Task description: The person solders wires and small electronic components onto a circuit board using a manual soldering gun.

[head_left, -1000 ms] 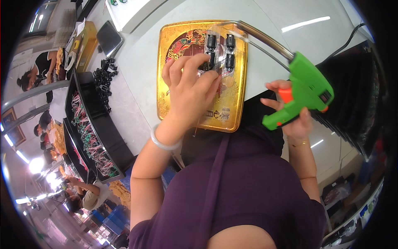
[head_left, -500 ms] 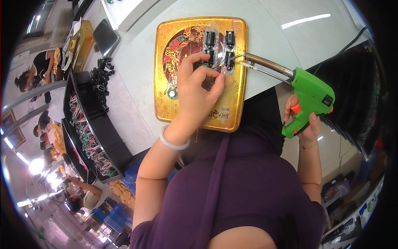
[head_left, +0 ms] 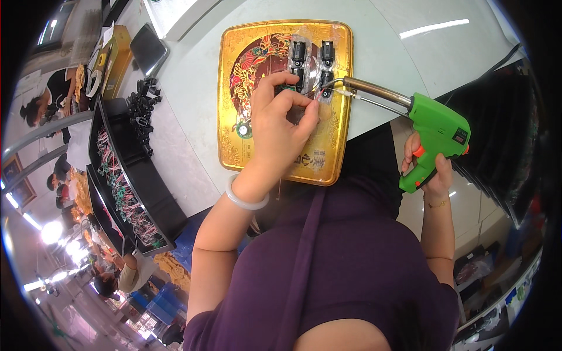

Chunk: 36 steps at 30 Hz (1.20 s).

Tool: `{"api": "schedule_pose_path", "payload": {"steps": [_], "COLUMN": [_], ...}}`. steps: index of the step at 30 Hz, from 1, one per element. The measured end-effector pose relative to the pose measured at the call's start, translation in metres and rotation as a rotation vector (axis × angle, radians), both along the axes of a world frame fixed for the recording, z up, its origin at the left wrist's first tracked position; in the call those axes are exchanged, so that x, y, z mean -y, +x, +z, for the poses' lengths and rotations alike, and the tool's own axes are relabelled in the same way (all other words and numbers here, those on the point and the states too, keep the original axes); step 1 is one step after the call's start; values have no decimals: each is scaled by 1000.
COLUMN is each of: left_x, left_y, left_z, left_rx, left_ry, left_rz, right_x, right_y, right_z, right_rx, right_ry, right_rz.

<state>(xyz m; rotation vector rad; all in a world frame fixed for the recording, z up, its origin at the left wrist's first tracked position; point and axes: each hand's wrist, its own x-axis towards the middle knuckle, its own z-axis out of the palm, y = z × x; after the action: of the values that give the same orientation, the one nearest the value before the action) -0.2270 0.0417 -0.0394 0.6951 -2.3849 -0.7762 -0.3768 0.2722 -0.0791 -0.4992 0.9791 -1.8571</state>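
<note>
Over the gold rectangular tin point(head_left: 339, 137), work looks midway (finished share unclear): left hand point(head_left: 281, 120) pinching thin wire point(head_left: 321, 92), right hand point(head_left: 438, 176) wrapped round green pistol-shaped soldering iron point(head_left: 440, 126).

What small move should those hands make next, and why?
Perhaps the right hand should lift the green soldering gun slightly: its bent metal tip is right by a black part, close to the pinched fingertips of the left hand.
</note>
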Motion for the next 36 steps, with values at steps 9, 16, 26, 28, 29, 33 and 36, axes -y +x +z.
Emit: {"api": "schedule_pose_path", "payload": {"steps": [9,16,26,28,29,33,36], "left_x": [-1,-1,-1,-2,-2,-1,-2], "left_y": [-2,-2,-3,-3,-3,-4,-4], "left_z": [-2,-1,-2,-1,-1,-2,-2], "left_rx": [-25,-33,-20,-11,-10,-16,-18], "left_ry": [56,46,34,40,40,26,16], "left_rz": [14,9,9,18,18,10,13], "right_x": [-1,0,0,-1,-2,-3,-2], "right_y": [2,5,9,9,9,11,12], "right_z": [0,2,9,10,10,10,12], "right_rx": [-63,-91,-158,-157,-156,-165,-162], "right_ry": [55,86,150,152,155,167,184], "right_rz": [-18,-42,-68,-63,-59,-73,-97]}}
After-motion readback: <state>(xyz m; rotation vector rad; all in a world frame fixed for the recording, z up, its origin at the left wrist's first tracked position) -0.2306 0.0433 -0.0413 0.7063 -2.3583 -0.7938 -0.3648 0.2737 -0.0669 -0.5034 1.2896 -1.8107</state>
